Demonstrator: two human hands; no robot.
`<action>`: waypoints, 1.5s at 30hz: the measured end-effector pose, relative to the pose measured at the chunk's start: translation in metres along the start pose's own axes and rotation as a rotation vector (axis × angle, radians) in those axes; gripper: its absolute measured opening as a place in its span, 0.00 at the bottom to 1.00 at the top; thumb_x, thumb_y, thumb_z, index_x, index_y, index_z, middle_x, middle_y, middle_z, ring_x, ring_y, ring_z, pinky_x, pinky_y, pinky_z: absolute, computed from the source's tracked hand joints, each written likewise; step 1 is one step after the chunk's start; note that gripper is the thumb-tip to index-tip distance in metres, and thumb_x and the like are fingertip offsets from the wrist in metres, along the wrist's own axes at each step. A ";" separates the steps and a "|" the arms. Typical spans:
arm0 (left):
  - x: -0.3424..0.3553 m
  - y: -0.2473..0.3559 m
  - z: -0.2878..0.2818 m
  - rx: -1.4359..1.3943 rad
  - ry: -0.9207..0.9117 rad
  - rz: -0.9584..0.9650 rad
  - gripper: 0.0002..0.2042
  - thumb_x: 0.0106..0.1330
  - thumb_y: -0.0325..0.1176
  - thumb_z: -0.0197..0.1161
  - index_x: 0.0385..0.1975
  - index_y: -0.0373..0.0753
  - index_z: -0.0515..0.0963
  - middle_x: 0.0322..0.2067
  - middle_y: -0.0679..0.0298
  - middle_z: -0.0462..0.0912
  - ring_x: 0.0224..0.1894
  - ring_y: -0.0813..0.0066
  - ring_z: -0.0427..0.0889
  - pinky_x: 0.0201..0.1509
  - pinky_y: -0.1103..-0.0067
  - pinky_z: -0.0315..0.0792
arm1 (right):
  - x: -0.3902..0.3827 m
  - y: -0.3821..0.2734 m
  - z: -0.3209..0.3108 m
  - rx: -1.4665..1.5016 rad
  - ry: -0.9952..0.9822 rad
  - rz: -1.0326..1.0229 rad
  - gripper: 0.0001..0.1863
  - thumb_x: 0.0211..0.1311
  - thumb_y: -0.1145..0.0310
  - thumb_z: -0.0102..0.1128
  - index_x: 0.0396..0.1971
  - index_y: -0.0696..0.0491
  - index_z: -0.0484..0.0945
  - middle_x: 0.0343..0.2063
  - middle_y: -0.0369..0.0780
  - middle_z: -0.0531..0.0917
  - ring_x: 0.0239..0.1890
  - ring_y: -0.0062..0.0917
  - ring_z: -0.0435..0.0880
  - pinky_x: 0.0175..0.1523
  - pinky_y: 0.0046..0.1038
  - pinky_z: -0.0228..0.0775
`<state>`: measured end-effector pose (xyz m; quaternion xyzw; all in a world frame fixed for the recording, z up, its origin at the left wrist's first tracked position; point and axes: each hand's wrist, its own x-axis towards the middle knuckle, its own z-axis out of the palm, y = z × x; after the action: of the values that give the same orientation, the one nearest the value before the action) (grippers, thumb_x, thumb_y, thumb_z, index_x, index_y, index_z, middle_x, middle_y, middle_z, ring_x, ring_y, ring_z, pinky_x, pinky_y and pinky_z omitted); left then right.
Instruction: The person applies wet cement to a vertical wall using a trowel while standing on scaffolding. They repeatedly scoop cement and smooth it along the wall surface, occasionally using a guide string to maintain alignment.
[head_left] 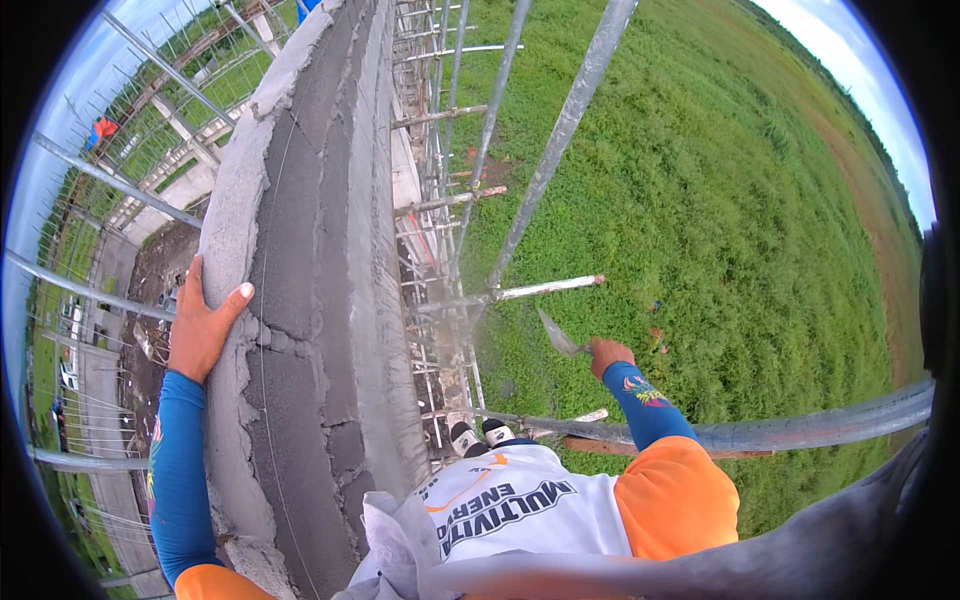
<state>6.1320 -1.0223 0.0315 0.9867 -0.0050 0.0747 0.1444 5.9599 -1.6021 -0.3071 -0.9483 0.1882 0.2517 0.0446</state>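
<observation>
My left hand (203,328) lies flat on the rough outer side of a curved concrete wall (235,210), fingers stretched and thumb spread toward its top. Along the top runs a band of dark grey mortar (290,290), cracked and uneven in places. A thin string (262,374) stretches along this band. Off to the right, away from the wall, my right hand (609,356) is closed round the handle of a pointed trowel (561,336). The trowel's metal blade points up and left, over the grass far below.
Steel scaffold pipes (566,140) rise at the wall's right. A curved rail (820,428) crosses at the lower right. My shoes (466,438) stand on a narrow footing high above a green field (720,200). More pipes (110,180) and concrete framing lie left of the wall.
</observation>
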 end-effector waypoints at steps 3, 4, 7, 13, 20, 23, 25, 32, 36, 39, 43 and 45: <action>0.000 0.001 0.002 0.037 0.006 -0.036 0.51 0.62 0.63 0.69 0.77 0.34 0.57 0.70 0.38 0.66 0.71 0.44 0.69 0.74 0.62 0.64 | 0.087 -0.042 -0.125 0.264 0.497 -0.238 0.11 0.64 0.69 0.62 0.45 0.45 0.75 0.54 0.46 0.78 0.48 0.50 0.84 0.51 0.50 0.79; -0.001 0.001 0.003 0.022 0.017 -0.014 0.50 0.63 0.63 0.69 0.77 0.34 0.58 0.69 0.38 0.66 0.71 0.44 0.69 0.74 0.62 0.64 | 0.115 -0.054 -0.177 0.258 0.705 -0.345 0.13 0.63 0.69 0.64 0.47 0.45 0.75 0.56 0.43 0.79 0.50 0.49 0.84 0.52 0.49 0.79; 0.002 -0.002 0.005 0.057 0.035 0.030 0.47 0.65 0.61 0.67 0.76 0.34 0.60 0.69 0.39 0.68 0.72 0.46 0.68 0.74 0.64 0.62 | 0.175 -0.075 -0.333 0.101 1.116 -0.512 0.16 0.67 0.65 0.61 0.53 0.45 0.75 0.63 0.42 0.76 0.53 0.49 0.83 0.54 0.47 0.79; 0.005 -0.013 0.010 0.019 0.024 0.030 0.47 0.65 0.63 0.64 0.76 0.33 0.60 0.71 0.38 0.66 0.73 0.48 0.67 0.76 0.65 0.60 | 0.200 -0.084 -0.492 -0.206 1.130 -0.167 0.09 0.66 0.67 0.53 0.43 0.45 0.79 0.67 0.47 0.73 0.50 0.51 0.85 0.52 0.50 0.80; 0.004 -0.019 0.019 0.091 0.045 0.008 0.47 0.66 0.66 0.61 0.78 0.40 0.58 0.69 0.38 0.68 0.68 0.46 0.74 0.72 0.60 0.68 | 0.222 -0.069 -0.507 -0.322 1.007 -0.148 0.10 0.59 0.70 0.59 0.41 0.49 0.80 0.58 0.48 0.76 0.52 0.52 0.83 0.56 0.50 0.79; 0.002 -0.018 0.019 0.083 0.033 -0.016 0.46 0.66 0.65 0.61 0.78 0.43 0.58 0.67 0.37 0.69 0.64 0.47 0.79 0.69 0.60 0.72 | 0.224 -0.063 -0.511 -0.353 1.000 -0.191 0.10 0.58 0.70 0.60 0.41 0.50 0.80 0.52 0.49 0.77 0.52 0.52 0.83 0.56 0.50 0.79; 0.002 -0.017 0.017 0.120 0.042 0.003 0.46 0.66 0.65 0.62 0.78 0.42 0.58 0.68 0.37 0.68 0.65 0.47 0.77 0.70 0.60 0.71 | 0.220 -0.063 -0.512 -0.381 0.953 -0.180 0.11 0.58 0.70 0.60 0.41 0.50 0.80 0.51 0.49 0.78 0.51 0.52 0.83 0.55 0.50 0.79; 0.000 -0.012 0.016 0.115 0.045 0.013 0.47 0.65 0.64 0.64 0.77 0.38 0.60 0.70 0.38 0.66 0.70 0.46 0.72 0.73 0.60 0.66 | 0.203 -0.076 -0.506 -0.433 0.928 -0.158 0.15 0.60 0.66 0.63 0.47 0.54 0.80 0.50 0.54 0.81 0.54 0.51 0.83 0.58 0.47 0.77; -0.002 -0.011 0.015 0.107 0.050 -0.006 0.48 0.64 0.65 0.64 0.77 0.39 0.60 0.70 0.39 0.67 0.70 0.46 0.72 0.73 0.59 0.66 | 0.206 -0.081 -0.512 -0.551 0.973 -0.164 0.20 0.68 0.54 0.55 0.51 0.46 0.89 0.56 0.45 0.84 0.68 0.35 0.75 0.64 0.41 0.76; -0.001 -0.014 0.015 0.195 0.064 0.006 0.48 0.63 0.65 0.65 0.77 0.40 0.61 0.70 0.39 0.67 0.70 0.46 0.72 0.73 0.59 0.66 | 0.220 -0.073 -0.519 -0.502 0.849 -0.060 0.22 0.68 0.54 0.55 0.55 0.46 0.86 0.63 0.46 0.78 0.73 0.36 0.68 0.67 0.41 0.74; -0.001 -0.015 0.015 0.248 0.058 0.035 0.49 0.61 0.65 0.66 0.77 0.40 0.61 0.70 0.40 0.67 0.70 0.47 0.72 0.74 0.58 0.66 | 0.248 -0.044 -0.521 -0.463 0.904 -0.115 0.23 0.67 0.57 0.61 0.61 0.42 0.78 0.69 0.41 0.71 0.67 0.41 0.73 0.64 0.43 0.75; 0.001 -0.011 0.013 0.211 0.060 0.021 0.50 0.60 0.65 0.66 0.77 0.40 0.60 0.70 0.40 0.68 0.70 0.47 0.73 0.74 0.58 0.66 | 0.260 -0.031 -0.522 -0.461 1.023 -0.226 0.22 0.66 0.58 0.64 0.59 0.40 0.77 0.67 0.37 0.73 0.60 0.43 0.81 0.60 0.45 0.77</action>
<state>6.1350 -1.0156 0.0159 0.9936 -0.0030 0.1059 0.0388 6.4211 -1.7543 0.0177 -0.9489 0.0235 -0.2109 -0.2336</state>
